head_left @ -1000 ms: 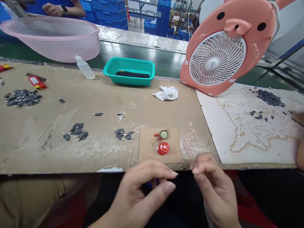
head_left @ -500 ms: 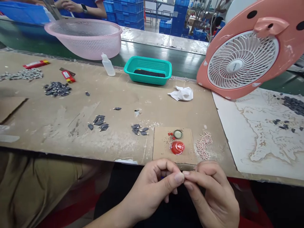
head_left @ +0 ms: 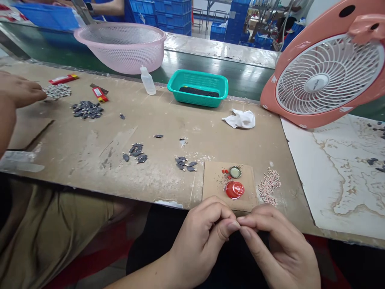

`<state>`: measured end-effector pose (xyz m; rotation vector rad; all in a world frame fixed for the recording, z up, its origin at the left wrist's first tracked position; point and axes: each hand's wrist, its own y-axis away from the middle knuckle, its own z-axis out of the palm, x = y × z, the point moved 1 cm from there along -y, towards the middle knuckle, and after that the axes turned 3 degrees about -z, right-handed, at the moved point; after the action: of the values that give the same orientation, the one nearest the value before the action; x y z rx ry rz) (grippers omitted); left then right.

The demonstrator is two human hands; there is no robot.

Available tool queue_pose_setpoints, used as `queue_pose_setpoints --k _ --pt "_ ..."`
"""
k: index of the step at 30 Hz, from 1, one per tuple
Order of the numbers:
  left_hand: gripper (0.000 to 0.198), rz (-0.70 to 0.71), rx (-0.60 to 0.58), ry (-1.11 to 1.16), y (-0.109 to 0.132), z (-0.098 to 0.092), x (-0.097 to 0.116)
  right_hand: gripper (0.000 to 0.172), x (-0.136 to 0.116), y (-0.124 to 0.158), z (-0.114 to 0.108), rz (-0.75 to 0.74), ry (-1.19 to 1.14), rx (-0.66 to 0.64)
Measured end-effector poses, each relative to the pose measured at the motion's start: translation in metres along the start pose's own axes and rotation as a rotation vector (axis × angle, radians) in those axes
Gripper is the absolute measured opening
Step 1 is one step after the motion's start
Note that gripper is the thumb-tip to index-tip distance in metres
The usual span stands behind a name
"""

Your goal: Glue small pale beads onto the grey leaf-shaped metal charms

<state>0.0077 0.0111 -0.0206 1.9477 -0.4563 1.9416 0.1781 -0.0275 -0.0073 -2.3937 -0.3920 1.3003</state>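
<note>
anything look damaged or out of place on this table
Mostly wear: the brown table covering is scuffed, with a torn-looking spot beyond the dark pieces nearest the cardboard square and a whitish patch at the front edge, possibly another tear. The tiny pale beads lie loose beside the square, though perhaps on purpose.

I see the bare left hand (head_left: 207,243) and bare right hand (head_left: 281,245) have plain, smooth nails. The left forearm (head_left: 150,269) is bare too. Below is black clothing (head_left: 156,241).
</note>
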Motion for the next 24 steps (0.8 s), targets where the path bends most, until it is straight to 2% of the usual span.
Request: queue_pose_setpoints --k 5,8,11,14,17,20,24 --pt "0.034 0.081 0.08 -0.058 -0.001 0.003 0.0 0.011 0.005 0.009 0.01 -0.01 0.077 0.034" --pt "0.029 0.127 0.086 -0.104 -0.003 -0.003 0.002 0.008 0.006 0.01 0.015 0.004 0.106 0.063" --pt "0.017 0.24 0.15 -0.356 -0.009 -0.031 0.004 0.01 0.009 0.003 0.008 0.058 0.153 0.098" --pt "0.013 0.265 0.315 -0.888 -0.018 -0.072 0.005 0.01 0.014 -0.012 -0.006 0.058 0.242 0.048" --pt "0.019 0.22 0.282 -1.244 -0.028 -0.102 0.003 0.009 0.02 -0.025 -0.018 -0.004 0.334 -0.067" --pt "0.021 0.202 0.221 -1.365 -0.032 -0.113 0.001 0.008 0.023 -0.033 -0.024 -0.048 0.425 -0.152" --pt "0.021 0.193 0.207 -1.418 -0.032 -0.111 0.0 0.009 0.023 -0.035 -0.024 -0.089 0.508 -0.239"
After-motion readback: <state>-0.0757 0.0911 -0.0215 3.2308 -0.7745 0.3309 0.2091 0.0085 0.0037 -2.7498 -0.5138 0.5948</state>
